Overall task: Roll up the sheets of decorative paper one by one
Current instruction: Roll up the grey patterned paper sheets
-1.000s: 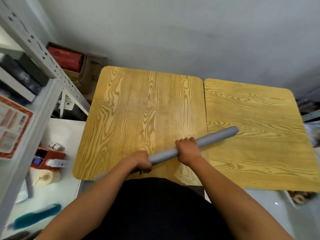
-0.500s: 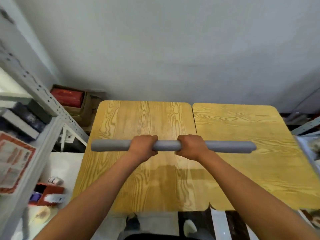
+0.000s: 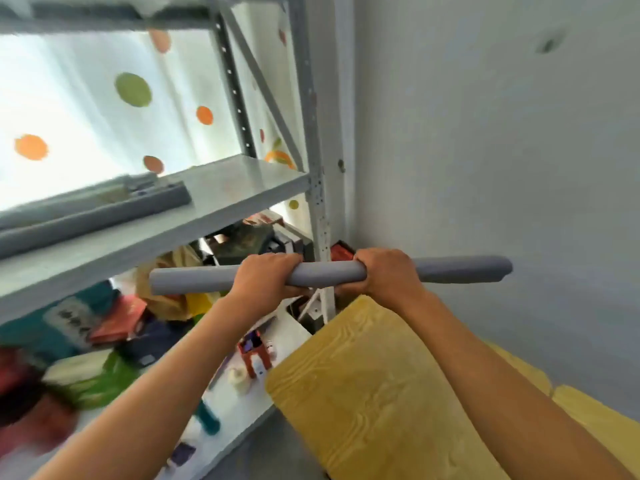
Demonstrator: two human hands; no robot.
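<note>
A grey rolled-up sheet of paper (image 3: 325, 276) is held level in the air, in front of a metal shelving unit and a white wall. My left hand (image 3: 265, 276) grips it left of its middle. My right hand (image 3: 389, 274) grips it right of the middle. Both ends of the roll stick out past my hands. On the shelf board to the upper left lie other grey paper rolls (image 3: 93, 216), side by side and blurred.
The grey metal shelving unit (image 3: 242, 188) fills the left, its upright post (image 3: 318, 202) just behind the roll. Boxes, bags and books crowd the lower shelf (image 3: 114, 317). Two wood-grain tables (image 3: 374, 382) sit at the lower right. A dotted curtain (image 3: 131, 91) hangs behind.
The roll has been lifted off the tables and carried up and left toward the shelving unit. My view has swung left; both hands keep their grip.
</note>
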